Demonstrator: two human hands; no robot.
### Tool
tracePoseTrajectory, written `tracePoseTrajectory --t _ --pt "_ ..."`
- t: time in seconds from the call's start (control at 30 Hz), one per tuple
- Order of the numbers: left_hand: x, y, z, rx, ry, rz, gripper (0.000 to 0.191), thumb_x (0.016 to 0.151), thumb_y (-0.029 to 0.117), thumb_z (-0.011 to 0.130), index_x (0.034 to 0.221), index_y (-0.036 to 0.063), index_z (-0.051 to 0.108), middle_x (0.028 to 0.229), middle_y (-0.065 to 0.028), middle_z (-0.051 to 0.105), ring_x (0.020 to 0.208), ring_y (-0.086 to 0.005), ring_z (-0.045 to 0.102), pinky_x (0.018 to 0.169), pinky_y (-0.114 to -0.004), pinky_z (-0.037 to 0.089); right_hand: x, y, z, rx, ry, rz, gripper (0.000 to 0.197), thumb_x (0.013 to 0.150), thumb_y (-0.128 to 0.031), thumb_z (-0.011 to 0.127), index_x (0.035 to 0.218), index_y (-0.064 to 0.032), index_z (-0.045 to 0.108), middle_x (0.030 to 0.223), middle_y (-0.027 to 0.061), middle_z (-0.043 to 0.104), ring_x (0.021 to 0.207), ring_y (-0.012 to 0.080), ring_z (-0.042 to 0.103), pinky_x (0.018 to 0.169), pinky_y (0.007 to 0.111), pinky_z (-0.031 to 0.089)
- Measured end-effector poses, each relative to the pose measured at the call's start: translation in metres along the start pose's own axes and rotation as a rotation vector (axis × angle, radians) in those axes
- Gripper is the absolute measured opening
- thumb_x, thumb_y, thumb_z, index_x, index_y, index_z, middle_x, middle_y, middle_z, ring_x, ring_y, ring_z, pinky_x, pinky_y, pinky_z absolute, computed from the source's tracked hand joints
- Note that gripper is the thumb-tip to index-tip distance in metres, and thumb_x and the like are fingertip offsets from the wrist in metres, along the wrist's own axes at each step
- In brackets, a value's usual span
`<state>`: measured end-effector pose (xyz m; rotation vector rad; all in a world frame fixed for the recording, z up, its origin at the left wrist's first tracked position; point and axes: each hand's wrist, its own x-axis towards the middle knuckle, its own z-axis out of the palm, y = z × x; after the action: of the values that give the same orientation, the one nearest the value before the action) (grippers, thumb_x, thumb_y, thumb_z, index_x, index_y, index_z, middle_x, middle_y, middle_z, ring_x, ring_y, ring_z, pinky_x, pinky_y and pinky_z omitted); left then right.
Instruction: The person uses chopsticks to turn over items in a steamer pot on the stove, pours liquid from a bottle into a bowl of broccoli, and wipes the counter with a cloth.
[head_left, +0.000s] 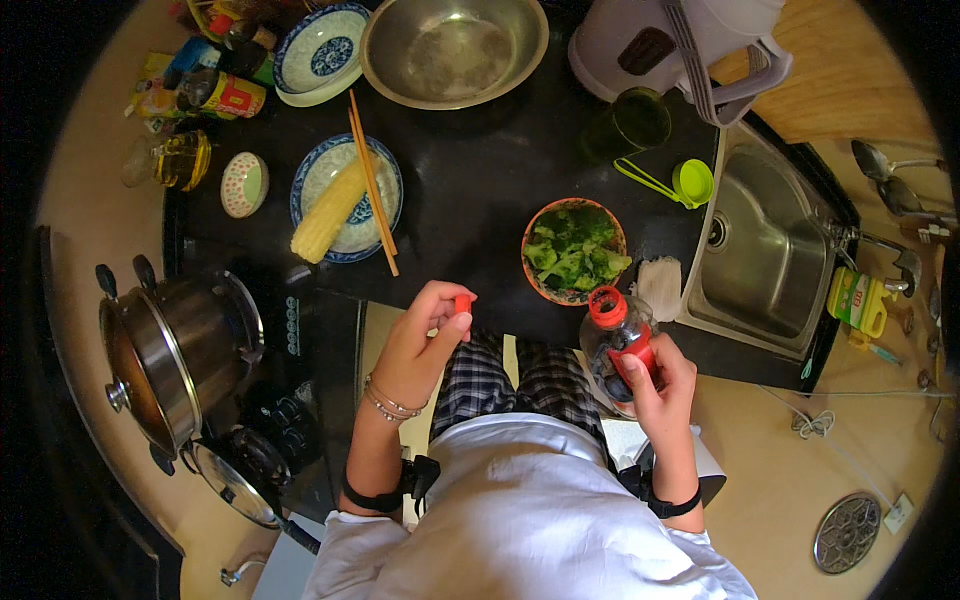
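Between the thumb and fingers of my left hand (421, 337) is a small red bottle cap (463, 304). My right hand (669, 386) grips a clear plastic bottle (600, 341) with a red label and dark liquid inside; its red neck is uncapped and tilted a little towards the counter. Just beyond the bottle stands a patterned bowl with an orange rim (527, 266), holding broccoli florets (576, 251). To the left, a blue-and-white plate (346, 244) carries a peeled corn cob (330, 214), with a pair of wooden chopsticks (373, 187) laid across it.
A steel basin (454, 52), a green glass (637, 124) and a lime measuring cup (694, 182) stand farther back. The sink (765, 247) is right, beside a folded cloth (660, 289). A lidded pot (202, 337) and a pan (232, 480) are left. A small dotted bowl (245, 185) sits near bottles.
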<state>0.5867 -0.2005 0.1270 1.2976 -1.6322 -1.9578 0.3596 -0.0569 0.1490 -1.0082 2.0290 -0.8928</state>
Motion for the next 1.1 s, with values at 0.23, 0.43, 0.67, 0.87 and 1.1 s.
tracePoseTrajectory --t 0.23,0.43,0.67,0.87,1.1 --pt "0.011 -0.013 -0.001 0.057 0.027 -0.025 0.022 0.088 0.013 0.05 0.107 0.0021 0.049 0.08 -0.0025 0.053 0.075 -0.0096 0.052 0.07 -0.023 0.042 0.009 0.007 0.009 -0.033 0.012 0.025 0.018 0.077 -0.011 0.063 0.071 -0.0009 0.05 0.056 0.0101 0.046 0.048 0.0178 0.041 0.048 0.027 0.035" --pt "0.015 -0.021 -0.002 0.114 0.011 -0.021 0.022 0.087 0.013 0.051 0.106 0.0026 0.049 0.079 -0.0031 0.053 0.074 -0.0106 0.052 0.07 -0.024 0.042 0.015 0.005 0.013 -0.021 0.023 0.044 0.019 0.077 -0.011 0.063 0.069 -0.0006 0.05 0.054 0.0089 0.044 0.048 0.0151 0.04 0.047 0.028 0.035" --pt "0.017 -0.025 -0.002 0.109 0.004 -0.039 0.022 0.088 0.015 0.05 0.107 0.0032 0.048 0.079 -0.0045 0.053 0.074 -0.0121 0.054 0.07 -0.026 0.043 0.019 0.003 0.017 -0.063 0.013 0.119 0.02 0.077 -0.012 0.064 0.068 -0.0021 0.049 0.052 0.0079 0.042 0.046 0.0157 0.037 0.046 0.028 0.034" --pt "0.019 -0.028 -0.002 0.163 -0.016 -0.011 0.021 0.088 0.015 0.05 0.106 0.0033 0.048 0.079 -0.0051 0.054 0.073 -0.0127 0.054 0.069 -0.026 0.043 0.02 0.003 0.02 -0.1 0.017 0.132 0.023 0.077 -0.012 0.065 0.066 -0.0024 0.047 0.051 0.008 0.042 0.046 0.0162 0.036 0.045 0.028 0.034" --pt "0.02 -0.029 -0.002 0.153 -0.02 -0.004 0.022 0.088 0.015 0.05 0.106 0.0028 0.048 0.081 -0.0058 0.055 0.074 -0.0127 0.055 0.069 -0.026 0.044 0.021 0.005 0.023 -0.1 0.012 0.127 0.025 0.077 -0.014 0.065 0.066 -0.0025 0.046 0.051 0.009 0.043 0.045 0.0177 0.037 0.045 0.029 0.034"
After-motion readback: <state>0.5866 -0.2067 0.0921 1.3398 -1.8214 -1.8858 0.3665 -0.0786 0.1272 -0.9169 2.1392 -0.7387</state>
